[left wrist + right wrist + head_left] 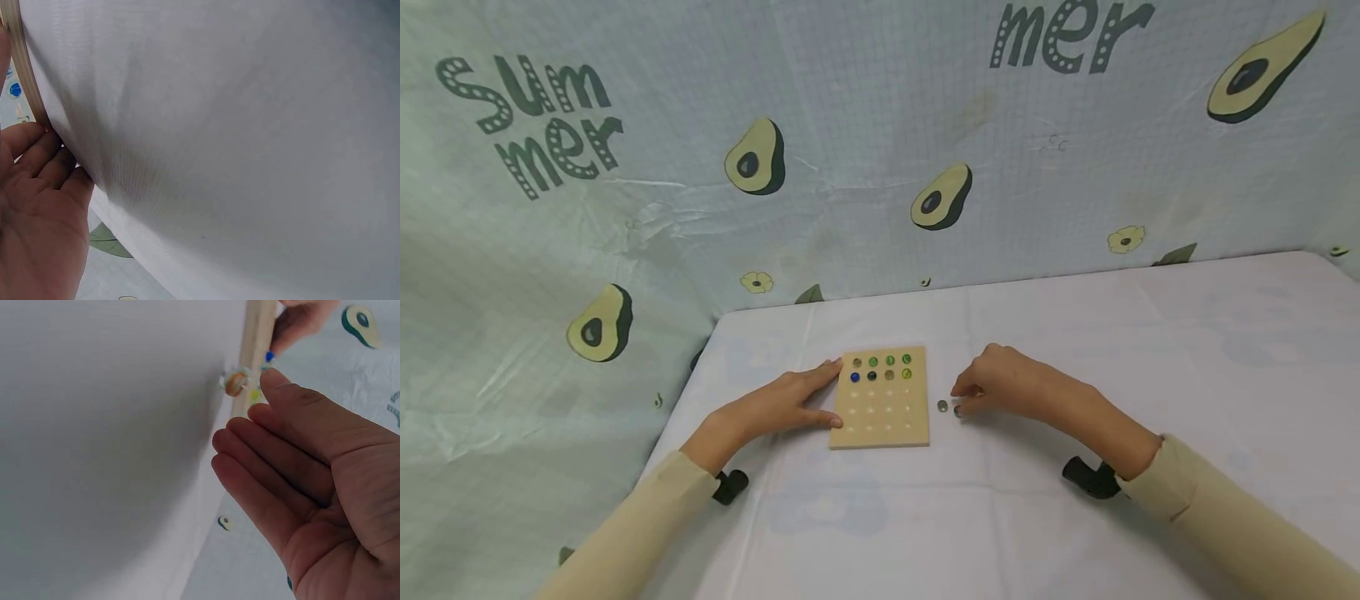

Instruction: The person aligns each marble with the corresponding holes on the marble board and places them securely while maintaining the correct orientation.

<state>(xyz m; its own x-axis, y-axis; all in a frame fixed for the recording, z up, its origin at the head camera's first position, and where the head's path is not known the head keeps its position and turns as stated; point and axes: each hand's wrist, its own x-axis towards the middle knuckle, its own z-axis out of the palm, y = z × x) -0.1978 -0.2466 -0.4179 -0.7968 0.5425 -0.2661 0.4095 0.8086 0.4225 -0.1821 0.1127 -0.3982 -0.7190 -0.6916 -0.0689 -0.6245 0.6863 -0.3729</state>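
Observation:
A square wooden board (880,438) lies on the table, with two far rows of coloured glass marbles (890,360) and bare dimples in its nearer part. My left hand (782,408) rests at the board's left edge, thumb and fingers spread, fingertips against its side. To the right of the board sit two loose marbles, one greyish (942,406) and one darker (958,411) at my right thumb tip. My right hand (1011,383) is lowered over them, thumb and forefinger apart. In the right wrist view, a clear marble with orange inside (236,383) shows just beyond the thumb.
A white cloth (1037,533) covers the table. Behind it and to the left hangs a pale curtain (850,100) printed with avocados and lettering. Black wrist camera mounts (1090,479) project below both sleeves.

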